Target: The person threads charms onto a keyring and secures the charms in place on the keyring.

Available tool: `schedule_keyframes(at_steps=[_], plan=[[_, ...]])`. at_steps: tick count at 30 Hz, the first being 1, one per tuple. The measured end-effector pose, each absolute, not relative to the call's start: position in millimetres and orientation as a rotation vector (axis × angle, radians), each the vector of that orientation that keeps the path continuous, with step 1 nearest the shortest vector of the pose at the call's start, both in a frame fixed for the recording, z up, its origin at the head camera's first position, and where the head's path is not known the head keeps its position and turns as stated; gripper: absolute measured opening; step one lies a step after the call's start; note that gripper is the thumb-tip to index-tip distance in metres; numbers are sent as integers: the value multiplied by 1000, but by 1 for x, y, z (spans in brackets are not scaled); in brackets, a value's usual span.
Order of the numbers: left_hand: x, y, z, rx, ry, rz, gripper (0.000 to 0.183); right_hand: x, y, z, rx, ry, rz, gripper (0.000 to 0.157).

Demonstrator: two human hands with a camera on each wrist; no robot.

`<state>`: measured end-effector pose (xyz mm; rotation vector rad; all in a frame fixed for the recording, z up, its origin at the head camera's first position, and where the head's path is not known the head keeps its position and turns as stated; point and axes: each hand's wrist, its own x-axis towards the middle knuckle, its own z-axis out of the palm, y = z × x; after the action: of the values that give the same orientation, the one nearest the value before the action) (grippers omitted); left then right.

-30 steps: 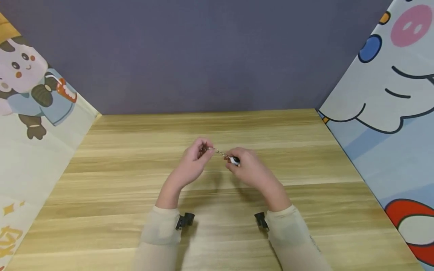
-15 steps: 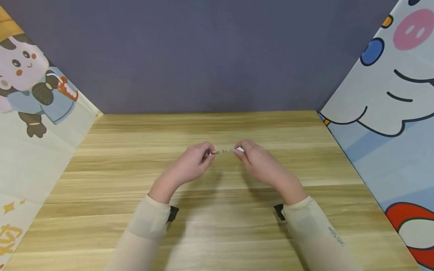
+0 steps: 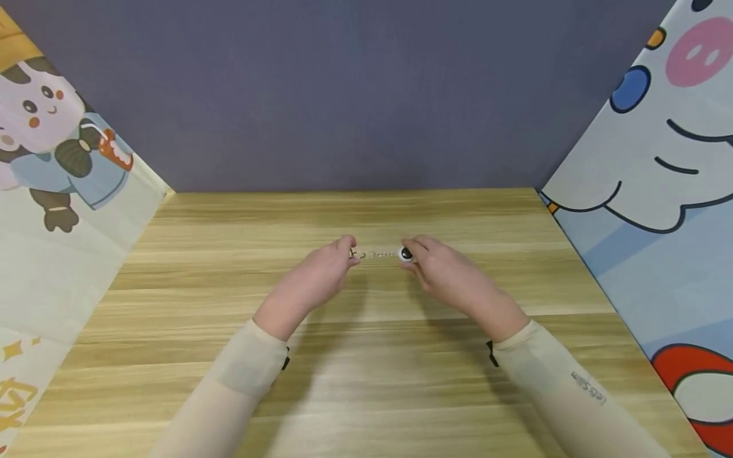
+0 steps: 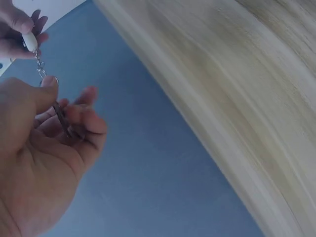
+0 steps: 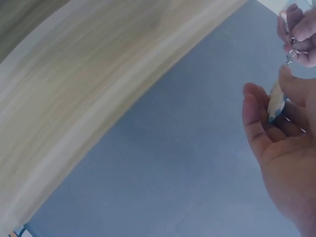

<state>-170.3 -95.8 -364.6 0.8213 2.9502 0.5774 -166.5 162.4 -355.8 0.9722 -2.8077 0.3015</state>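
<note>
A keychain is stretched level between my two hands above the table, its thin silver chain (image 3: 382,254) in the gap. My right hand (image 3: 449,273) pinches its small white charm (image 3: 405,254), which shows a black spot in the head view. Seen from the right wrist, the charm (image 5: 276,102) has blue patches and sits between thumb and fingers. At the chain's other end, my left hand (image 3: 317,273) grips the metal ring end. In the left wrist view, a dark flat metal piece (image 4: 61,118), perhaps a key, lies among the curled fingers, partly hidden.
Beneath both hands lies a wood-grain table (image 3: 366,356). A dark grey-purple wall (image 3: 355,95) stands at its back edge. Cartoon-printed panels flank it, the left panel (image 3: 69,267) and the right panel (image 3: 601,254).
Both hands have drawn apart, the right moving rightward with the charm. The chain between them is now longer in view and straighter. The forearms have spread outward.
</note>
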Motion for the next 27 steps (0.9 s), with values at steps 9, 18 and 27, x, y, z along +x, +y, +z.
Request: schedule_keyframes(at_steps=[9, 18, 27], plan=[[-175, -94, -378, 913, 2961, 462, 14, -175, 166, -367, 939, -2794, 353, 46], [-182, -97, -391, 807, 2868, 621, 27, -180, 172, -383, 919, -2827, 501, 44], [-187, -101, -409, 728, 2710, 712, 26, -188, 181, -414, 923, -2853, 726, 40]])
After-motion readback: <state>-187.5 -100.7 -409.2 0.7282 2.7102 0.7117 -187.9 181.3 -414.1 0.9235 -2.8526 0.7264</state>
